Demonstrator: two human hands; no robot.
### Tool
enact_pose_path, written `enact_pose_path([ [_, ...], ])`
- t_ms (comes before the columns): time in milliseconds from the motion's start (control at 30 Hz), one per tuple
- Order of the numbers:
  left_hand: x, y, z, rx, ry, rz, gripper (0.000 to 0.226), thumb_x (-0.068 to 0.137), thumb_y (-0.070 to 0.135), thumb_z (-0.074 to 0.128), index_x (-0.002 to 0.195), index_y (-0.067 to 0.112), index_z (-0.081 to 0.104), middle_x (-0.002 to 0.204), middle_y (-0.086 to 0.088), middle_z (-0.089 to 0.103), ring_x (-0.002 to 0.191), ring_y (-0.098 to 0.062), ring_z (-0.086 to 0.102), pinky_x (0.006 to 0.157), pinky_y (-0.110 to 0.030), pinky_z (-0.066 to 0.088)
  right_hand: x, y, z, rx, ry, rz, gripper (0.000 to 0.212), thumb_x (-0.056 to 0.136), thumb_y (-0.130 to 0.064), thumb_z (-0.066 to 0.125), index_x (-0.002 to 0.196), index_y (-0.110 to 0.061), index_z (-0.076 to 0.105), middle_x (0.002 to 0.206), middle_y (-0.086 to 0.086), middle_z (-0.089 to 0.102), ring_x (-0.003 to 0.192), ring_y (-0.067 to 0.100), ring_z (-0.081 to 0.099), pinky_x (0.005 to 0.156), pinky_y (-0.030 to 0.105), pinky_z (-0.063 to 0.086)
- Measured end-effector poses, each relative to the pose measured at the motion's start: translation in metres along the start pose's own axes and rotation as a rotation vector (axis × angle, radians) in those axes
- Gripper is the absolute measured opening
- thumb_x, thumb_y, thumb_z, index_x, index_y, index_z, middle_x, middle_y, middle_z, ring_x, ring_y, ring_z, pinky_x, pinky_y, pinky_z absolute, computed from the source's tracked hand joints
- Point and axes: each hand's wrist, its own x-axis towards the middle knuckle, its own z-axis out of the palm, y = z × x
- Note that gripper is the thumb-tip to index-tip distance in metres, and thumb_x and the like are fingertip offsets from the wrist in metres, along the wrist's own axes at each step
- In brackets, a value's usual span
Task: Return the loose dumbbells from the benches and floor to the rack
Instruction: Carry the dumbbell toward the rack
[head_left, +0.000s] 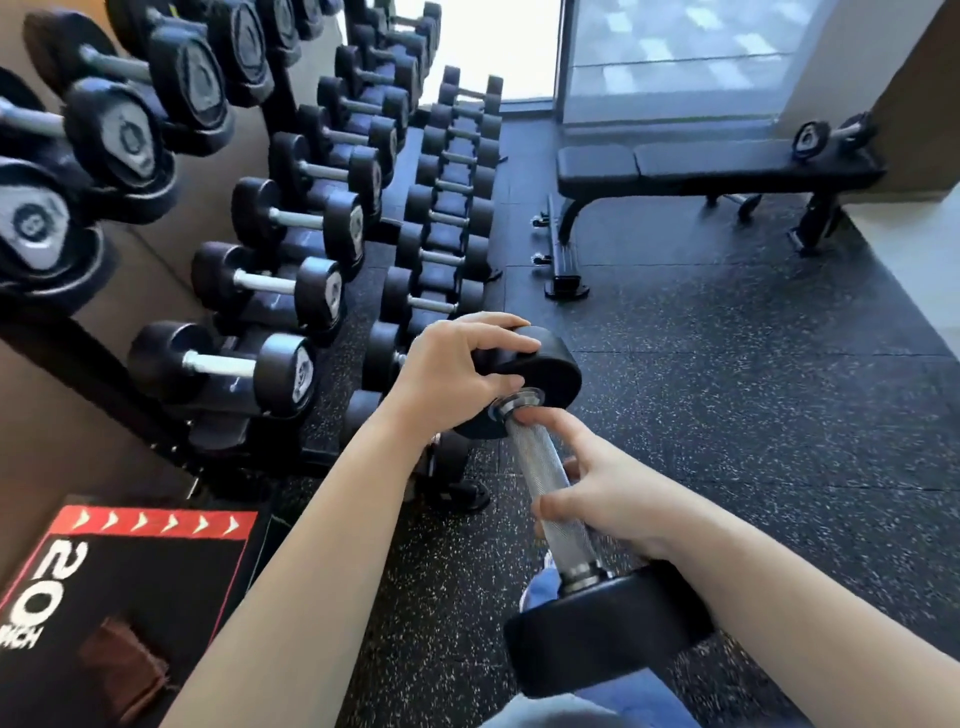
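I hold a black dumbbell (556, 499) with a knurled steel handle, tilted in the air in front of me. My left hand (457, 371) grips its far head from above. My right hand (597, 493) wraps the handle, with the near head low by my wrist. The dumbbell rack (291, 322) runs along the left wall in three tiers, filled with black dumbbells. Its lowest tier sits just left of the held dumbbell's far head. A second loose dumbbell (831, 136) lies on the far end of the black bench (717, 166).
A black plyo box (124, 587) marked "20 inch" stands at lower left beside the rack's end. The bench's frame and wheels (558, 260) reach toward the rack. Speckled rubber floor (753, 389) spreads to the right. A glass door is at the back.
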Motion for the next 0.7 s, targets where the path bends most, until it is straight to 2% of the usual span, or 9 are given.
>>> enact_pose_path([
  [67,0.043,-0.005,0.007,0.011,-0.014,0.017,0.037,0.065,0.002,0.077,0.096,0.021,0.071,0.106,0.015,0.059,0.104,0.000,0.054,0.095,-0.013,0.039,0.028,-0.007,-0.029,-0.014,0.014,0.004,0.072,0.076,0.006,0.058,0.128,-0.039,0.036,0.093,-0.004,0.050,0.068,0.015,0.054,0.057,0.022,0.048],
  [133,0.089,-0.007,0.014,0.005,-0.025,0.028,0.037,0.065,0.001,0.077,0.097,0.018,0.070,0.108,0.012,0.060,0.105,-0.002,0.055,0.094,-0.011,0.038,0.056,-0.016,-0.060,-0.015,0.036,0.007,0.072,0.076,0.006,0.056,0.128,-0.039,0.035,0.100,0.001,0.051,0.065,0.019,0.053,0.053,0.022,0.045],
  [200,0.135,-0.006,0.020,0.001,-0.030,0.042,0.038,0.065,0.001,0.077,0.098,0.019,0.070,0.110,0.008,0.060,0.107,-0.003,0.055,0.095,-0.012,0.038,0.081,-0.025,-0.093,-0.032,0.074,-0.003,0.073,0.075,0.007,0.055,0.129,-0.039,0.035,0.101,0.003,0.051,0.069,0.024,0.051,0.060,0.032,0.045],
  [300,0.194,-0.005,0.030,-0.010,-0.036,0.066,0.038,0.065,0.001,0.077,0.097,0.019,0.070,0.112,0.007,0.061,0.109,-0.005,0.055,0.099,-0.018,0.038,0.111,-0.038,-0.137,-0.050,0.112,-0.015,0.074,0.076,0.007,0.055,0.127,-0.042,0.034,0.108,0.007,0.054,0.065,0.026,0.054,0.057,0.040,0.049],
  [367,0.228,-0.005,0.037,-0.014,-0.030,0.092,0.036,0.065,0.001,0.077,0.096,0.017,0.071,0.111,0.007,0.061,0.109,-0.005,0.055,0.100,-0.020,0.039,0.129,-0.047,-0.164,-0.070,0.141,-0.011,0.075,0.075,0.006,0.056,0.126,-0.043,0.035,0.114,0.007,0.053,0.076,0.034,0.060,0.068,0.048,0.053],
  [533,0.300,-0.011,0.052,-0.067,-0.031,0.111,0.036,0.064,-0.005,0.075,0.095,0.014,0.071,0.110,0.004,0.062,0.105,-0.006,0.057,0.097,-0.018,0.040,0.171,-0.058,-0.215,-0.030,0.176,0.008,0.076,0.075,0.007,0.059,0.126,-0.044,0.034,0.122,0.006,0.051,0.089,0.026,0.058,0.081,0.041,0.053],
  [633,0.340,-0.021,0.062,-0.071,-0.067,0.119,0.037,0.064,-0.004,0.075,0.096,0.015,0.071,0.109,0.007,0.061,0.103,-0.001,0.056,0.096,-0.015,0.039,0.197,-0.064,-0.239,-0.010,0.191,0.043,0.077,0.075,0.008,0.058,0.126,-0.046,0.034,0.128,0.008,0.049,0.088,0.031,0.061,0.081,0.047,0.054],
  [700,0.365,-0.031,0.068,-0.072,-0.087,0.110,0.037,0.064,-0.003,0.076,0.095,0.016,0.071,0.108,0.010,0.061,0.103,-0.001,0.056,0.096,-0.016,0.039,0.216,-0.066,-0.254,-0.005,0.200,0.069,0.078,0.075,0.008,0.058,0.127,-0.046,0.033,0.127,0.009,0.050,0.086,0.030,0.062,0.081,0.044,0.055],
])
